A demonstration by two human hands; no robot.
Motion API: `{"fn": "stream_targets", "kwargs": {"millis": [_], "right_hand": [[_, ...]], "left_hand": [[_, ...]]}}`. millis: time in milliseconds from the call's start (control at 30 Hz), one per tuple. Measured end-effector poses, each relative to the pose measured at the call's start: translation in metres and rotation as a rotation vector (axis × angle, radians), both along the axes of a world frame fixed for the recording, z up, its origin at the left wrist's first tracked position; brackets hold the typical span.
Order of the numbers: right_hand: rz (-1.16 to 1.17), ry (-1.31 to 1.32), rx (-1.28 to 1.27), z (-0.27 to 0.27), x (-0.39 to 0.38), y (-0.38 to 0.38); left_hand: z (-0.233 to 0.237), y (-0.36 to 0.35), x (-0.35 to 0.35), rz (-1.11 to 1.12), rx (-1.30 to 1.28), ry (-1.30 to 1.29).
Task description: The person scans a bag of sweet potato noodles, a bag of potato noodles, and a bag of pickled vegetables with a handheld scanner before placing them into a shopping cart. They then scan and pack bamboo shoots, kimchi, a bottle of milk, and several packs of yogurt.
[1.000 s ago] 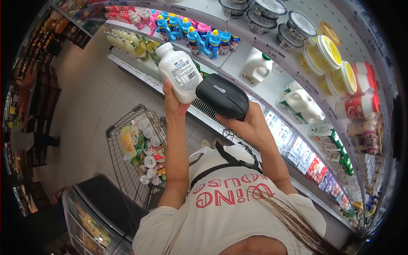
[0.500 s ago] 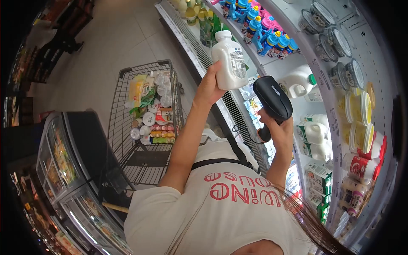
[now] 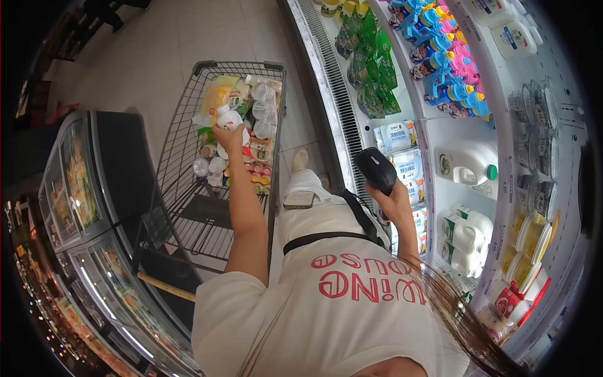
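My left hand [image 3: 230, 137] is closed around a white plastic bottle [image 3: 229, 118] and reaches over the shopping cart [image 3: 178, 127]. Below and around the bottle lie the cart's goods, among them clear round tubs [image 3: 264, 110], a yellow pack [image 3: 217, 94] and a row of pink-topped small bottles [image 3: 257, 169]. In my right hand [image 3: 394, 200] is a black handheld barcode scanner [image 3: 375, 169], its head pointing up toward the chilled shelf. The scanner's grip is mostly hidden by my fingers.
To the right runs a chilled shelf with green pouches [image 3: 370, 69], blue and pink bottles [image 3: 452, 75], white jugs [image 3: 461, 164] and stacked clear tubs [image 3: 541, 147]. A black-sided display freezer [image 3: 125, 163] stands at the left. A phone [image 3: 299, 200] lies by my waist.
My left hand has carried the white bottle from in front of the shelf down and left over the cart. My right hand, still holding the scanner, has shifted slightly down and left.
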State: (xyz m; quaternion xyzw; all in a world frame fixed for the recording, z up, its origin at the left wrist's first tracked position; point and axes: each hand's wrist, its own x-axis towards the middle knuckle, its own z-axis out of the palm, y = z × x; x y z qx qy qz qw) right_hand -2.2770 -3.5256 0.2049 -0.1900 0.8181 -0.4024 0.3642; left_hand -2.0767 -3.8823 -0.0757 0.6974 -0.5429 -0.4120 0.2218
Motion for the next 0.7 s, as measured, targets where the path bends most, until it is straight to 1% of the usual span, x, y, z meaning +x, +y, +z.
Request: {"fn": "stream_targets", "kwargs": {"millis": [33,167,200,233,300,333,433,467,533,667,700], "right_hand": [[0.022,-0.003,-0.01,-0.003,-0.002,-0.01],[0.095,0.006,0.091,-0.009,-0.005,-0.039],[0.108,0.014,0.122,-0.011,-0.005,-0.043],[0.123,0.023,0.151,-0.013,-0.006,-0.048],[0.146,0.069,0.124,-0.017,-0.006,-0.052],[0.154,0.09,0.108,-0.019,-0.005,-0.054],[0.184,0.093,0.158,-0.024,-0.006,-0.053],[0.187,0.081,0.162,-0.025,-0.006,-0.052],[0.191,0.056,0.173,-0.027,-0.005,-0.051],[0.17,0.068,0.144,-0.032,-0.003,-0.047],[0.169,0.063,0.156,-0.029,-0.003,-0.048]], "left_hand": [[-0.033,-0.005,0.012,-0.01,0.091,-0.076],[-0.04,0.009,0.01,0.016,0.374,-0.311],[-0.048,0.014,0.007,0.033,0.311,-0.323],[-0.05,0.017,0.005,-0.032,0.24,-0.301],[-0.042,0.025,0.005,-0.154,0.095,-0.265],[-0.057,0.025,0.005,-0.145,-0.048,-0.212],[-0.074,0.007,0.001,-0.299,-0.285,-0.125],[-0.083,-0.003,-0.001,-0.338,-0.256,-0.118],[-0.083,-0.014,-0.009,-0.359,-0.147,-0.205],[-0.068,-0.014,-0.017,-0.38,0.015,-0.326],[-0.066,-0.013,-0.017,-0.398,0.005,-0.324]]}}
